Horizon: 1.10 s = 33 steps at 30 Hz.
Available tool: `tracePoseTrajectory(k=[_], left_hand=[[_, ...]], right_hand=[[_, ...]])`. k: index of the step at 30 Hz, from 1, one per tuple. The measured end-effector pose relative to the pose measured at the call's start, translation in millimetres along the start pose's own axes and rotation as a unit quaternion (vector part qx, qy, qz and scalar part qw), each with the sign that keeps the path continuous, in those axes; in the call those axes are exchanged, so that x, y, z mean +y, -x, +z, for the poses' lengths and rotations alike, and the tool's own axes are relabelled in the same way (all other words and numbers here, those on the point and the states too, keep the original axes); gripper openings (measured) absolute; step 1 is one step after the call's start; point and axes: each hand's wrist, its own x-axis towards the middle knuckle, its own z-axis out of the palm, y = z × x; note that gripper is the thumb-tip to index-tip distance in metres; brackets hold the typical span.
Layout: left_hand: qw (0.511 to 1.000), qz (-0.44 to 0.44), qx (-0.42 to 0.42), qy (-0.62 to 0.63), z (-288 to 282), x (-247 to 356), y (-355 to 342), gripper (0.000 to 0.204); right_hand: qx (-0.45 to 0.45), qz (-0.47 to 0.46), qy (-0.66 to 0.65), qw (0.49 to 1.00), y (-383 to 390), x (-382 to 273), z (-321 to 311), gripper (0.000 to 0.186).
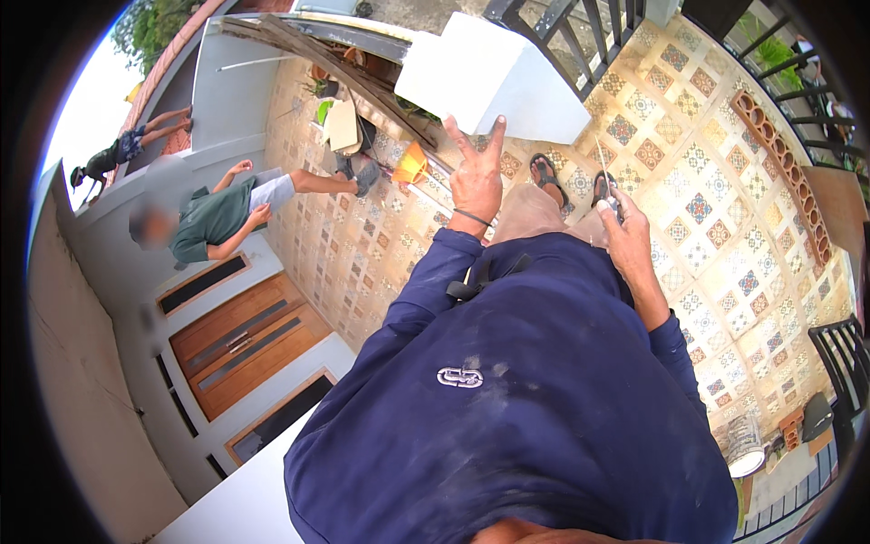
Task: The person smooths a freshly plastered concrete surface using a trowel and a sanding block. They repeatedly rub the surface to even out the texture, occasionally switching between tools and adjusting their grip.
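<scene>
My left hand [476,179] has its index and middle fingers spread in a V, with the fingertips over the lower edge of a white block-like pillar [467,68]. Whether they touch its face I cannot tell. On the right, my right hand [628,238] is closed around a small grey handle [615,205]. A thin pale strip seems to rise from it toward the pillar's corner; its exact kind is not clear. Below my hands are my sandalled feet on patterned tiles [698,207].
A person in a green shirt [217,224] stands at left, near wooden doors [240,344]; another is farther up the wall. A yellow-orange bucket [410,164] and a wooden plank [349,82] lie beyond my left hand. Dark metal railings [571,36] border the pillar. A white pail [746,460] stands at lower right.
</scene>
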Motion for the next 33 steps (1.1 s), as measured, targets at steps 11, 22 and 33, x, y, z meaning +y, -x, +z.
tracePoseTrajectory(k=[11,22,33], left_hand=[[0.999,0.026,0.008,0.028,6,-11,3,0.093],[0.993,0.101,-0.031,0.044,-11,-38,8,0.098],[0.935,0.114,0.067,0.329,-98,-136,-38,0.061]], right_hand=[[-0.006,0.008,-0.006,1.0,2,-7,-11,0.049],[-0.023,0.017,-0.043,0.999,-6,-36,25,0.055],[-0.025,0.099,-0.231,0.968,-15,-68,113,0.057]])
